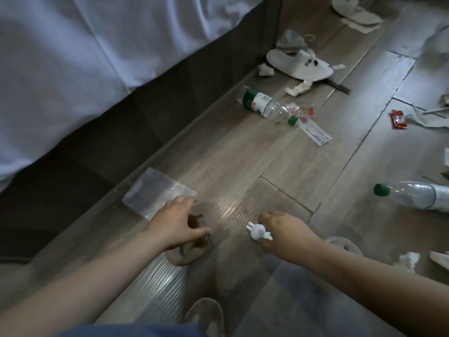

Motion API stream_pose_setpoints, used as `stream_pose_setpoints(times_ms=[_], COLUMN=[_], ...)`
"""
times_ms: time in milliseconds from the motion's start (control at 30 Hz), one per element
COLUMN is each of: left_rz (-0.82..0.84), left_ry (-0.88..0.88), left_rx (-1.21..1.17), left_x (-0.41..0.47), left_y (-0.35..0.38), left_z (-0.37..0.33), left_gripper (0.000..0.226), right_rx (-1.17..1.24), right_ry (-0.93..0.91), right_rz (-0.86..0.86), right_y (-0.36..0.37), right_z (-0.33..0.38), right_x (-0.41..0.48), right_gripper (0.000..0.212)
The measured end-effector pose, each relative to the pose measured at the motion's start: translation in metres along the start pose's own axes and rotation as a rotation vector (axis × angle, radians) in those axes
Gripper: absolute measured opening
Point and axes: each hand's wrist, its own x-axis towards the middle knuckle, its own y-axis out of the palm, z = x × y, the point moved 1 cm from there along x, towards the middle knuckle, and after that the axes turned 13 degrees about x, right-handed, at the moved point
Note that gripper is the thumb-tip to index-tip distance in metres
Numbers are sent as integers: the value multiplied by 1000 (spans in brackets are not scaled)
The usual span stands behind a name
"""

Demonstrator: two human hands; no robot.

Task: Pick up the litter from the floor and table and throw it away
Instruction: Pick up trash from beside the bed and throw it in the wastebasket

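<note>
My left hand (175,224) reaches down to the wooden floor (243,154), its fingers curled around a crumpled brown and grey wad of litter (187,251). My right hand (284,229), wearing a white rabbit ring, has its fingers curled under, and appears to pinch the edge of a see-through plastic bag (218,239) that stretches between the two hands. A flat clear plastic packet (158,190) lies just beyond my left hand. Farther off lie an empty bottle with a green label (264,104) and a second bottle (413,195).
A bed with white sheets (73,57) and a dark base (145,122) borders the left. A white slipper (298,64), tissue wads (298,88), a paper slip (315,135), a red sachet (398,120) and another tissue (408,260) litter the floor.
</note>
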Motion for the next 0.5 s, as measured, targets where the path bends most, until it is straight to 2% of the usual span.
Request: stream_pose_setpoints(times_ms=[67,200,333,500], left_rz=[-7,-10,81,132], left_ry=[2,-1,-6,19], left_rx=[19,82,150,208], left_x=[-5,-9,-5,-3], left_y=[5,14,22,34], left_z=[1,0,5,9], left_gripper=[103,118,134,144], right_rx=[-23,-42,-19,-18], right_ry=[3,28,47,50], right_rz=[10,12,-8,12], right_y=[4,9,15,23], right_z=[-4,-2,0,-1], right_x=[4,11,13,17], right_gripper=[26,44,48,54])
